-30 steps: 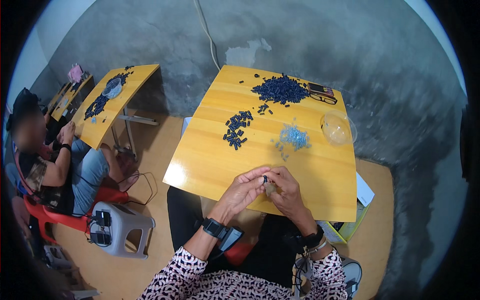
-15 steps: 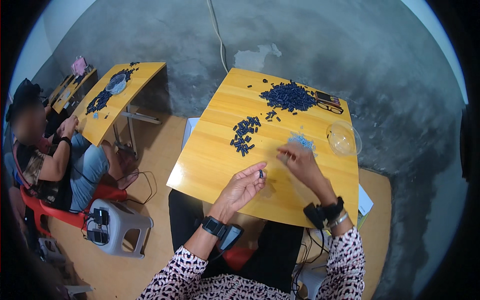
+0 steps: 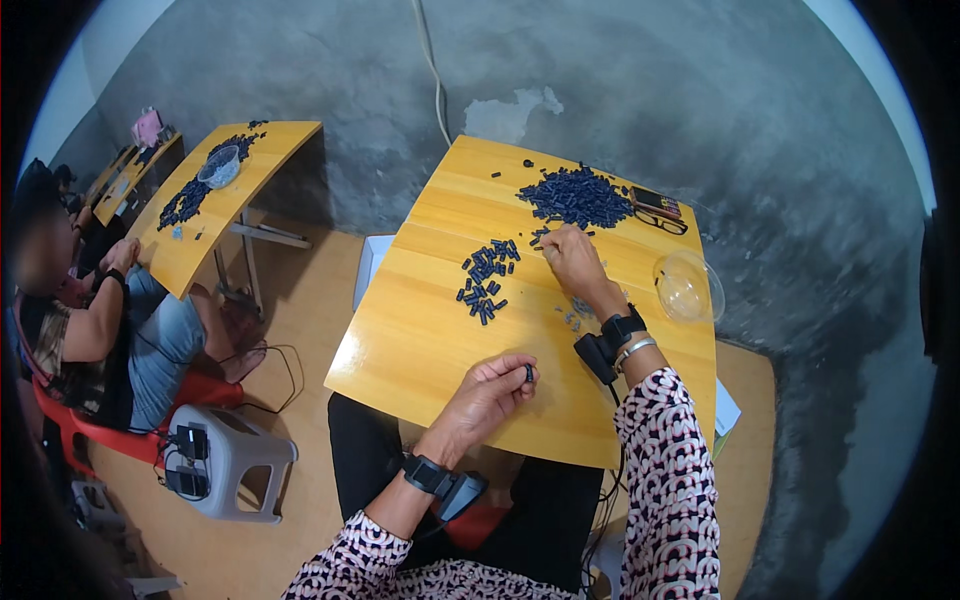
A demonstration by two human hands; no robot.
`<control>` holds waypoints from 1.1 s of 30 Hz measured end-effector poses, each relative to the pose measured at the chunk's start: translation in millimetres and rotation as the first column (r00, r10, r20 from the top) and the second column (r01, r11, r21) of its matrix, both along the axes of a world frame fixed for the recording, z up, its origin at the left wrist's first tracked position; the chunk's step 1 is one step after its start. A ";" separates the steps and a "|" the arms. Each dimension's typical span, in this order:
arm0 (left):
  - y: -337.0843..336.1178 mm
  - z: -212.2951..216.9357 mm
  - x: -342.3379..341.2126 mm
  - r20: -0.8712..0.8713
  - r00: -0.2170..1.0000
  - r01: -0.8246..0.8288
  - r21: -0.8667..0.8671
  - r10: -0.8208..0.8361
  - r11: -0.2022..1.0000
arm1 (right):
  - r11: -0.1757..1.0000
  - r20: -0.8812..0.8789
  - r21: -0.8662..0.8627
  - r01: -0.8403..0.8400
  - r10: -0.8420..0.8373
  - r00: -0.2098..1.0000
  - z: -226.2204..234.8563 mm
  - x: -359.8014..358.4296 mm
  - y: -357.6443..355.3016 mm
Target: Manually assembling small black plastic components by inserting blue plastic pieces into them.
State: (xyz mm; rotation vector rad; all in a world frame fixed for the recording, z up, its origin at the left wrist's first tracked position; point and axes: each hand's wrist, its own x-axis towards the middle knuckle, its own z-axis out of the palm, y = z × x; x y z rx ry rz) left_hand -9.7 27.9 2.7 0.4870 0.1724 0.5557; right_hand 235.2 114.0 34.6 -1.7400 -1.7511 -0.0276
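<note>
My left hand (image 3: 492,397) is closed near the front edge of the yellow table, with a small dark plastic piece (image 3: 529,373) pinched between thumb and forefinger. Farther off, my right hand (image 3: 576,264) bends down to the tabletop, fingers drawn together at a few loose dark pieces (image 3: 537,236). What lies between those fingertips is hidden. Just beyond this hand spreads a large heap of small dark pieces (image 3: 575,196). To its left is a smaller scatter of short dark cylinders (image 3: 485,278). Tiny pale blue pieces (image 3: 573,320) show beside my right wrist, partly covered by it.
A clear round bowl (image 3: 688,287) stands at the table's right side. Eyeglasses (image 3: 660,221) and a dark device with keys (image 3: 655,202) lie behind it. At left, another person sits at a second yellow table (image 3: 250,165); a grey stool (image 3: 232,455) is nearby.
My right hand has moved away from the pale blue pieces, forward and slightly left, to the loose dark pieces. My left hand has shifted slightly nearer, still holding its dark piece.
</note>
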 end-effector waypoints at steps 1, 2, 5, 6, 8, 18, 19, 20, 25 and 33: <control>-1.2 2.4 0.1 -0.025 1.000 -0.015 -0.001 0.014 1.000 | 1.000 0.016 -0.007 0.000 0.001 1.000 -1.2 -1.5 2.2; -1.7 4.0 0.0 -0.051 0.998 -0.029 -0.001 0.029 1.000 | 1.000 0.015 -0.007 -0.002 0.002 1.000 -2.2 -2.5 3.5; -1.0 3.0 -0.9 -0.041 0.999 -0.017 -0.015 0.016 1.000 | 0.998 0.063 -0.033 0.057 -0.055 0.997 -6.7 -4.4 5.2; -0.7 2.4 -1.3 -0.040 0.999 -0.018 -0.020 0.017 1.000 | 0.998 0.061 -0.032 0.049 -0.047 0.997 -8.0 -4.3 5.3; -1.4 1.6 -0.8 -0.040 0.999 -0.006 -0.036 0.005 0.999 | 0.999 0.057 -0.031 0.044 -0.042 0.997 -10.8 -1.4 5.1; -3.4 2.1 -4.2 -0.020 0.999 -0.026 -0.041 0.025 0.999 | 0.999 -0.088 -0.011 -0.031 0.030 0.996 11.1 -12.0 -15.2; -3.1 0.7 -3.9 -0.007 0.999 -0.034 -0.041 0.033 0.999 | 0.994 -0.211 -0.106 -0.015 -0.008 0.977 21.4 -18.4 -24.0; -2.7 -0.7 -3.4 0.006 0.999 -0.041 -0.041 0.041 0.998 | 0.994 -0.211 -0.108 -0.013 -0.010 0.977 26.2 -21.9 -31.4; -3.5 -0.6 -1.8 0.024 0.997 -0.068 -0.036 0.069 0.997 | 0.995 -0.497 -0.092 -0.040 -0.011 0.868 26.9 -40.3 -83.6; -4.0 0.2 -1.4 0.032 0.993 -0.111 -0.025 0.111 0.994 | 0.996 -0.868 -0.038 -0.082 0.008 0.497 7.5 -87.5 -162.9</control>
